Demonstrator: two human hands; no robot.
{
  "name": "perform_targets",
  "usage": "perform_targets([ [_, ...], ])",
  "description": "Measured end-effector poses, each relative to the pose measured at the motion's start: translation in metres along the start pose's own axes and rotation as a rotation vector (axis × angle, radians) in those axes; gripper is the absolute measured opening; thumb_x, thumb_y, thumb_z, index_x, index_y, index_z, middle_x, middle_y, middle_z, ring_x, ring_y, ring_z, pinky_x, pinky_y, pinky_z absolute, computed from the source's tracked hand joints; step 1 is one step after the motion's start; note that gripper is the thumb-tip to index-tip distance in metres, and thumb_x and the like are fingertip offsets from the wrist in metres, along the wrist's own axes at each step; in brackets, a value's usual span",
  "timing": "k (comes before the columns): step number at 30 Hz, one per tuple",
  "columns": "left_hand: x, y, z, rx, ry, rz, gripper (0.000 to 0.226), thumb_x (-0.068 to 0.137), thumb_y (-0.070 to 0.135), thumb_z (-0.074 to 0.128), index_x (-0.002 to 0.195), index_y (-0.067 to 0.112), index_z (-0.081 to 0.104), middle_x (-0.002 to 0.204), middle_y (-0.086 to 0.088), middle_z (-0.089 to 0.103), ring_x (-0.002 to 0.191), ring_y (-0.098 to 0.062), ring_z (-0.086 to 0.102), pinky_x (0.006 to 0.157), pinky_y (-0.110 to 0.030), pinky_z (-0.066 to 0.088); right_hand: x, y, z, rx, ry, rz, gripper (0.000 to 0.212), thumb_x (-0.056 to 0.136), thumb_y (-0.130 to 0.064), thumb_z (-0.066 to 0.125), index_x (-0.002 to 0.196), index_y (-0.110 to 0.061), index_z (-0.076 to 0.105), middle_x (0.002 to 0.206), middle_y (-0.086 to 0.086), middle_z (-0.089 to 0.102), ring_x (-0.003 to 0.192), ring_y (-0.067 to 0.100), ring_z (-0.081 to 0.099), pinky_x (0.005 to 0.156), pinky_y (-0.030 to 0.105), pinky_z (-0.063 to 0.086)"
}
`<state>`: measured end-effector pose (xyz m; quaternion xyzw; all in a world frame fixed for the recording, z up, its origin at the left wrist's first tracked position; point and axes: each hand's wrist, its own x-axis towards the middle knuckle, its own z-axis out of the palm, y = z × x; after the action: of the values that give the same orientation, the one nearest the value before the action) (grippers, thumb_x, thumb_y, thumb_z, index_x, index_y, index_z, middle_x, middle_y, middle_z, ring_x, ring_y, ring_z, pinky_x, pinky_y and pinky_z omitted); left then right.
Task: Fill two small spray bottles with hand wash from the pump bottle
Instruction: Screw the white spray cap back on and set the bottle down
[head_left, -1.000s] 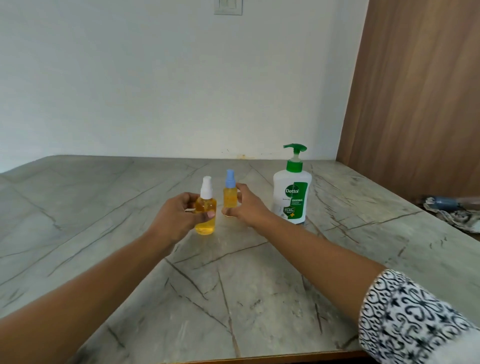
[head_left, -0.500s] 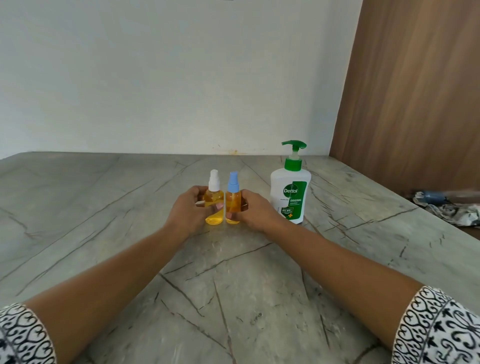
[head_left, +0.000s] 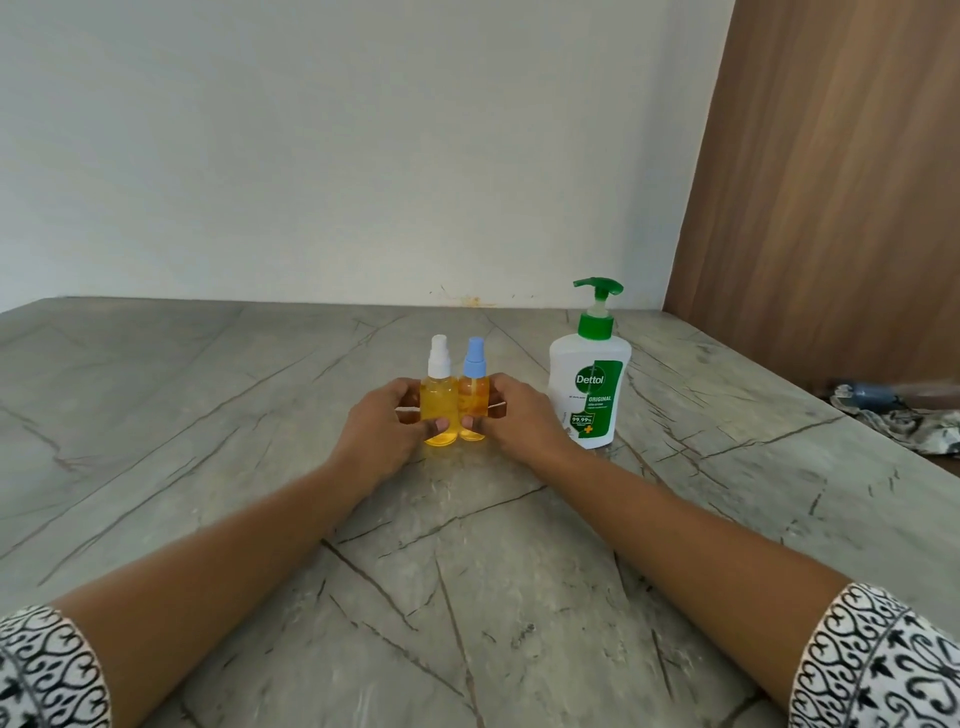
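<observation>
Two small spray bottles full of amber liquid stand side by side, touching, on the marble counter (head_left: 260, 415). The white-capped bottle (head_left: 439, 400) is on the left, with my left hand (head_left: 387, 431) wrapped around it. The blue-capped bottle (head_left: 474, 400) is on the right, held by my right hand (head_left: 519, 421). A white pump bottle (head_left: 589, 384) with a green pump head and a green label stands upright just right of my right hand, apart from it.
A white wall runs along the counter's far edge. A brown wooden panel (head_left: 831, 208) rises at the right. Past the counter's right edge lies a crumpled cloth with a bluish object (head_left: 893, 415).
Both hands carried the bottles from raised and apart down onto the counter and brought them together until they touch. The view has shifted a little.
</observation>
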<state>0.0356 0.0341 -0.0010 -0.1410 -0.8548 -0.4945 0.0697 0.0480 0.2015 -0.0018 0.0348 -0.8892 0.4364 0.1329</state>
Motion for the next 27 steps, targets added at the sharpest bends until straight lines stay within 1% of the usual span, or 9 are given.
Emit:
perform_targets([
  [3, 0.009, 0.002, 0.003, 0.087, 0.013, 0.025, 0.049, 0.077, 0.024, 0.075, 0.121, 0.015, 0.056, 0.111, 0.0, 0.064, 0.098, -0.017, 0.062, 0.081, -0.024, 0.044, 0.012, 0.001, 0.003, -0.04, 0.012, 0.011, 0.044, 0.083, -0.023, 0.07, 0.122, -0.011, 0.054, 0.119, 0.005, 0.062, 0.106, 0.02, 0.059, 0.088, 0.026, 0.043],
  [9, 0.038, 0.005, 0.012, 0.174, 0.053, 0.016, 0.047, 0.08, 0.021, 0.072, 0.122, 0.011, 0.054, 0.117, -0.005, 0.062, 0.092, -0.012, 0.054, 0.079, -0.022, 0.039, 0.039, 0.004, 0.012, -0.043, 0.062, 0.053, 0.038, 0.086, -0.019, 0.065, 0.121, -0.012, 0.052, 0.118, 0.007, 0.061, 0.107, 0.023, 0.056, 0.09, 0.031, 0.044],
  [16, 0.062, 0.0, 0.017, 0.201, 0.083, 0.031, 0.049, 0.081, 0.021, 0.071, 0.125, 0.01, 0.053, 0.121, -0.006, 0.062, 0.105, -0.02, 0.06, 0.082, -0.022, 0.042, 0.064, 0.008, 0.017, -0.019, 0.084, 0.112, 0.038, 0.088, -0.021, 0.063, 0.123, -0.014, 0.05, 0.118, 0.007, 0.06, 0.106, 0.022, 0.055, 0.086, 0.029, 0.043],
  [20, 0.068, -0.006, 0.018, 0.212, 0.089, 0.048, 0.05, 0.081, 0.022, 0.071, 0.126, 0.011, 0.052, 0.121, -0.006, 0.062, 0.106, -0.02, 0.061, 0.084, -0.023, 0.042, 0.07, 0.011, 0.021, -0.016, 0.099, 0.115, 0.036, 0.09, -0.022, 0.061, 0.123, -0.016, 0.049, 0.118, 0.005, 0.059, 0.104, 0.021, 0.055, 0.081, 0.026, 0.041],
  [25, 0.069, -0.008, 0.02, 0.222, 0.085, 0.047, 0.048, 0.081, 0.02, 0.071, 0.125, 0.011, 0.054, 0.12, -0.006, 0.063, 0.105, -0.019, 0.061, 0.083, -0.021, 0.04, 0.069, 0.015, 0.023, -0.035, 0.095, 0.112, 0.036, 0.09, -0.021, 0.061, 0.123, -0.015, 0.048, 0.118, 0.006, 0.059, 0.106, 0.021, 0.055, 0.087, 0.03, 0.044],
  [27, 0.069, -0.008, 0.019, 0.224, 0.084, 0.042, 0.047, 0.08, 0.02, 0.072, 0.123, 0.011, 0.055, 0.118, -0.006, 0.064, 0.104, -0.019, 0.061, 0.081, -0.02, 0.04, 0.069, 0.015, 0.023, -0.036, 0.1, 0.121, 0.035, 0.09, -0.022, 0.061, 0.122, -0.014, 0.049, 0.117, 0.006, 0.059, 0.106, 0.022, 0.056, 0.087, 0.03, 0.044],
])
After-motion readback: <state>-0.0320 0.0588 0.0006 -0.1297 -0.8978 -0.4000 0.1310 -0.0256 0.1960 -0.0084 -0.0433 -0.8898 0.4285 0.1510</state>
